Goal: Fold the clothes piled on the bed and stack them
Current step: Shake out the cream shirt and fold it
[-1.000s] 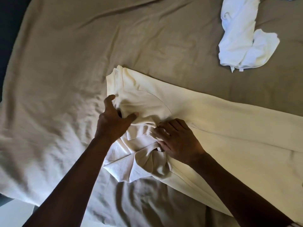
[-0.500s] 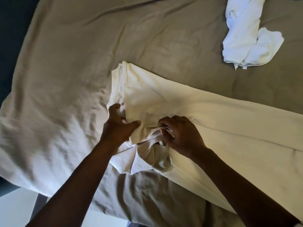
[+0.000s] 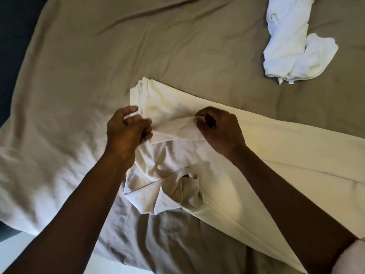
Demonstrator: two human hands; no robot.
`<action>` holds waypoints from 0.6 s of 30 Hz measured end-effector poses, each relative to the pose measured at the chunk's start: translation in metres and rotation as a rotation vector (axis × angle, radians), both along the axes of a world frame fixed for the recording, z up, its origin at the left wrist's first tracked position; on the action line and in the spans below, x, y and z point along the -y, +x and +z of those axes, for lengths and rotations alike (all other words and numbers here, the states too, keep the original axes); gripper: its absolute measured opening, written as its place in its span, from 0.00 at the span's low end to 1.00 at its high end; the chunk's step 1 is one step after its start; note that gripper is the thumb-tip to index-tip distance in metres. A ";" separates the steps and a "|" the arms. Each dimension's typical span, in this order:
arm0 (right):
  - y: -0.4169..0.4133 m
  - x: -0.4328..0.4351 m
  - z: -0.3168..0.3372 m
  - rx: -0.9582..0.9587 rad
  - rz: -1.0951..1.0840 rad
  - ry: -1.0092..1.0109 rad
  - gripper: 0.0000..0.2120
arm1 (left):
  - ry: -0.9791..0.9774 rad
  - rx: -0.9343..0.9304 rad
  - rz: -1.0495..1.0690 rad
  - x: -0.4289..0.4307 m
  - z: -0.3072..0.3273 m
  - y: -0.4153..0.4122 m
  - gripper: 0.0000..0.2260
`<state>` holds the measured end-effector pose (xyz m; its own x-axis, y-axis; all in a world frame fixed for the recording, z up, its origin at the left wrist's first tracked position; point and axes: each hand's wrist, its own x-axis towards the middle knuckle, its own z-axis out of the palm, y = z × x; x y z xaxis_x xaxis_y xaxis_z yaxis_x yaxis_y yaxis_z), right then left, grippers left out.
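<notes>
A cream garment (image 3: 276,151) lies across the bed from the centre to the right edge, flat on the right and bunched into folds near the front. My left hand (image 3: 126,131) and my right hand (image 3: 219,129) each pinch one end of a strip of its cloth, stretched taut between them just above the garment's left end. A crumpled white garment (image 3: 292,46) lies apart at the top right.
A tan bedspread (image 3: 98,66) covers the bed, wrinkled at the left and front. The bed's left edge meets a dark floor (image 3: 11,36), and a pale floor strip (image 3: 17,242) shows at the bottom left.
Both hands have lifted from pressing the bunched cloth and moved apart, pulling a strip of the cream garment taut between them. The garment's folded-over flap has been raised.
</notes>
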<state>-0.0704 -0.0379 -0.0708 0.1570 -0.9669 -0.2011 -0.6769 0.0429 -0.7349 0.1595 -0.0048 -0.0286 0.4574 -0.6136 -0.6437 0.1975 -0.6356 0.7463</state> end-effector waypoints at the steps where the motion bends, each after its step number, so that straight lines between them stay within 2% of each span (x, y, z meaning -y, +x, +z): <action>1: 0.002 0.009 -0.003 -0.016 -0.061 0.041 0.06 | -0.047 -0.015 -0.003 0.012 0.000 -0.003 0.20; 4: 0.004 0.023 -0.014 -0.020 -0.293 0.130 0.07 | -0.126 0.042 -0.027 0.037 -0.011 -0.007 0.16; 6: 0.003 0.021 -0.019 -0.002 -0.367 0.131 0.07 | -0.068 0.220 -0.093 0.043 -0.023 -0.007 0.17; 8: 0.004 0.015 -0.019 0.004 -0.357 0.116 0.08 | 0.053 0.416 -0.254 0.039 -0.031 -0.008 0.17; 10: 0.006 0.010 -0.020 0.031 -0.386 0.093 0.09 | 0.090 0.544 -0.428 0.032 -0.041 -0.011 0.19; 12: 0.007 0.006 -0.019 0.092 -0.480 0.023 0.10 | -0.005 0.668 -0.474 0.030 -0.045 -0.013 0.17; 13: 0.008 0.001 -0.018 0.074 -0.496 -0.066 0.11 | -0.077 0.702 -0.427 0.028 -0.047 -0.012 0.16; 16: 0.009 -0.024 -0.012 -0.091 -0.287 -0.348 0.12 | -0.231 0.730 -0.191 0.017 -0.049 -0.005 0.12; 18: 0.014 -0.048 -0.007 -0.024 0.011 -0.365 0.11 | -0.168 0.754 -0.098 -0.005 -0.050 0.000 0.09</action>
